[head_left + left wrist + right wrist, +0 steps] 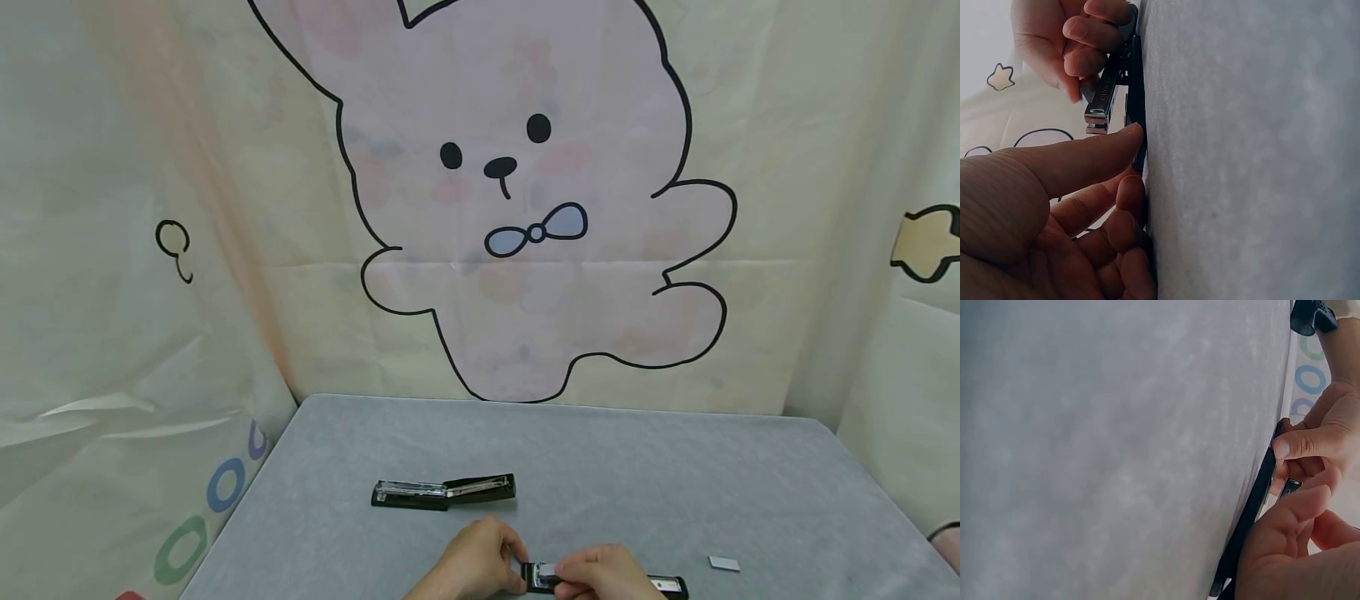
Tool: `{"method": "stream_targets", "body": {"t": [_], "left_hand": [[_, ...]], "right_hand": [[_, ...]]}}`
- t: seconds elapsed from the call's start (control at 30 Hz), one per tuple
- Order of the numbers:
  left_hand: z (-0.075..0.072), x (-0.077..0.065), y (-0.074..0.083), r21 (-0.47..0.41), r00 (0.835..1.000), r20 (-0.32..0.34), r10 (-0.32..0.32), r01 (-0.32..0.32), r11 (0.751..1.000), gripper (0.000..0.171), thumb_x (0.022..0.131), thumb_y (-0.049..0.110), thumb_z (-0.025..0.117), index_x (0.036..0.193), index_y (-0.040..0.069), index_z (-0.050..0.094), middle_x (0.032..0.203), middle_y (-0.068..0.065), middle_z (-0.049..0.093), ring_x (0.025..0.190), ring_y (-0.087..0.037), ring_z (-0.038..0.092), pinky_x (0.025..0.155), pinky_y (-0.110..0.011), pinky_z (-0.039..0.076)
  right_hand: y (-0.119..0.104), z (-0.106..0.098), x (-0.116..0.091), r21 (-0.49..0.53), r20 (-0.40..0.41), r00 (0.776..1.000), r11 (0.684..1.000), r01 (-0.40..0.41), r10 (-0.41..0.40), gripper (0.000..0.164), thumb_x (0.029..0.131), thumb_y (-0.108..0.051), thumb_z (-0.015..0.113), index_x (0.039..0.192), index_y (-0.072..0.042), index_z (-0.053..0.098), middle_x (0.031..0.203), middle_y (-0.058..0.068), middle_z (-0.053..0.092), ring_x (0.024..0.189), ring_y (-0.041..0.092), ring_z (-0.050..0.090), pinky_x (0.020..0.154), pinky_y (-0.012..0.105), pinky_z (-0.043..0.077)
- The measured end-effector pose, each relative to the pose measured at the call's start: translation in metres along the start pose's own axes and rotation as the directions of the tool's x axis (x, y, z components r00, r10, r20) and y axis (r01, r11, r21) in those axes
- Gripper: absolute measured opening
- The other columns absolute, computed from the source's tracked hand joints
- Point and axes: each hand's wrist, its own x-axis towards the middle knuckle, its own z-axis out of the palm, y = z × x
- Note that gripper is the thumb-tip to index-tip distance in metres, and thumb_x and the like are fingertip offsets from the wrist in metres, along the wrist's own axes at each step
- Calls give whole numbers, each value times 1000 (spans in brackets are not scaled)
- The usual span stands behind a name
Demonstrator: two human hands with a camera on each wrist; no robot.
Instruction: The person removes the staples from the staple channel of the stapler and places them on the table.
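A black stapler (667,586) lies unfolded near the table's front edge. My left hand (480,557) pinches the left end of its base between thumb and fingers. Above the silver staple magazine (1105,94), my right hand (603,571) pinches a small grey strip of staples (1087,90) with thumb and fingertips. The right hand covers the stapler's middle in the head view. In the left wrist view the magazine stands apart from the base (1137,94), tilted up from it. Whether the strip touches the magazine, I cannot tell.
Behind my hands lies a second black stapler (412,494), also folded open. A light grey strip of staples (723,563) rests on the cloth to the right. The grey table (637,475) ends at printed curtains (765,333) at the back and sides.
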Motion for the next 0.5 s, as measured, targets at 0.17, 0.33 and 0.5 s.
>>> {"method": "stream_targets", "body": {"t": [0.17,0.33,0.5], "left_hand": [[-1,1,1,-2,1000,19,-23,23,1000,24,70,-3,90,77,15,74,56,2,57,50,-11,46,49,-28,33],[0,1,2,1,1000,14,-28,28,1000,25,70,-3,90,77,14,74,56,1,57,50,-12,47,50,-28,33],[-1,1,3,-4,999,15,-37,37,999,24,70,-3,90,77,14,74,56,1,57,51,-12,47,51,-28,33]], "right_hand": [[-3,-8,-3,1,19,1000,1000,9,-9,22,102,-15,65,106,4,76,81,-2,75,73,9,69,77,31,58],[-5,-15,-10,22,37,999,999,36,-37,21,102,-15,65,102,2,77,80,-3,73,68,6,65,71,24,55],[-3,-26,-14,11,74,994,997,74,-75,21,101,-16,65,103,1,76,85,-2,72,69,8,62,73,27,55]]}}
